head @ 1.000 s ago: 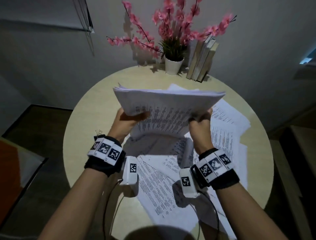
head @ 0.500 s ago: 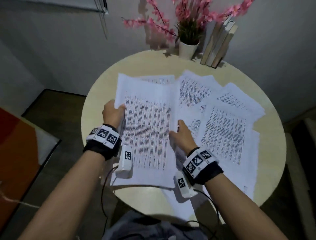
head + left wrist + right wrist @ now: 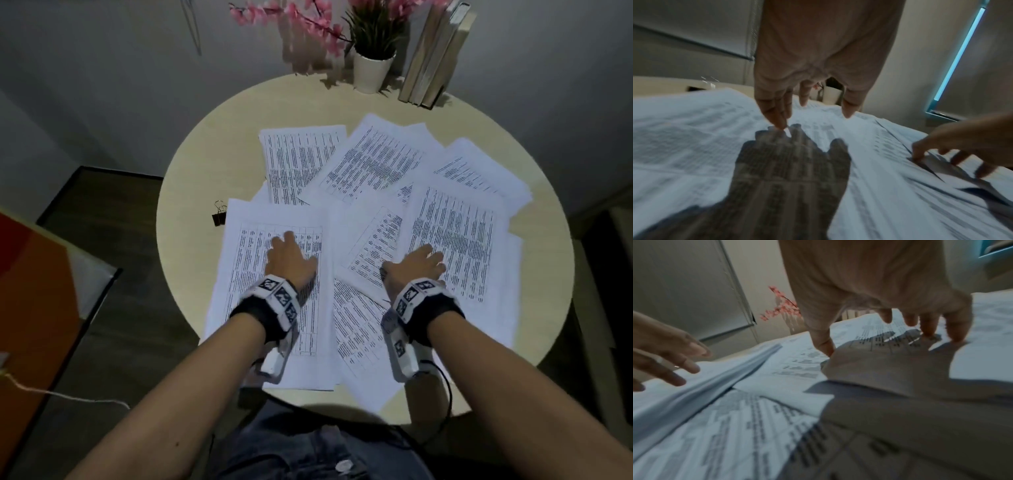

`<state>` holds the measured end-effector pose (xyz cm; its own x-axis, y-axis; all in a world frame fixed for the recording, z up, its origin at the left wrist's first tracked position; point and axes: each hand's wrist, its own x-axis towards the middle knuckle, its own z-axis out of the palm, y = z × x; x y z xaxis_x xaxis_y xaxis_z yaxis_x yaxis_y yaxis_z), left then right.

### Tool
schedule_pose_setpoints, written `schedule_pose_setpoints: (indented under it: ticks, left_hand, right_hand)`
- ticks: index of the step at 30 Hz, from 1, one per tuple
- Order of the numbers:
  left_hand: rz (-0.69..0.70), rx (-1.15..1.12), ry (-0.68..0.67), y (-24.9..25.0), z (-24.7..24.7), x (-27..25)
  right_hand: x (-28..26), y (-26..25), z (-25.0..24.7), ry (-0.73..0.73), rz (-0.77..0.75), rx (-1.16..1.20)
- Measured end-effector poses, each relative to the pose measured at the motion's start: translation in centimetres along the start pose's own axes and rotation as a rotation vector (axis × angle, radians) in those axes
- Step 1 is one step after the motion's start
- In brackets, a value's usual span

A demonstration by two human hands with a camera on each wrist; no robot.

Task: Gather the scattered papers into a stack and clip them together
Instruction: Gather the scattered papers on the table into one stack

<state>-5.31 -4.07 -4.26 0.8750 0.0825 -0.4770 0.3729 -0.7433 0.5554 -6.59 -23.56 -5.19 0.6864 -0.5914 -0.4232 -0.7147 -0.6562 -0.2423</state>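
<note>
Currently I am seeing the papers (image 3: 373, 219) lying scattered and overlapping across the middle of the round table (image 3: 212, 137). My left hand (image 3: 289, 260) is resting fingertips-down on the sheet at lower centre, fingers (image 3: 777, 116) straight and slightly spread. My right hand (image 3: 416, 270) is touching the sheets right of it, fingers (image 3: 957, 331) spread. A binder clip (image 3: 219, 214) is sitting at centre left, just beside the papers.

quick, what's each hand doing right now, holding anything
Left hand: open, fingers straight, fingertips on the papers, holding nothing.
Right hand: open, fingers spread, fingertips on the papers, holding nothing.
</note>
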Motion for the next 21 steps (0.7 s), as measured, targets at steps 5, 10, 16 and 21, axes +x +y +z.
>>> schedule_pose_setpoints:
  ticks: [5,10,16,21]
  left_hand:
    - [-0.038,0.286,-0.113,1.7,2.8,-0.7]
    - [-0.027,0.330,-0.062,2.2,2.5,0.4]
    - [-0.053,-0.181,0.100,1.1,-1.0,1.2]
    - [0.030,-0.269,0.122,-0.7,-1.2,0.5]
  right_hand:
    - [2.3,1.3,-0.4,-0.019,-0.226,-0.086]
    - [-0.2,5.6,-0.4,-0.278,-0.729,-0.170]
    - [0.1,3.8,-4.1,-0.661,-0.698,-0.020]
    - [7.8,2.1,-5.8,-0.068,-0.488,-0.183]
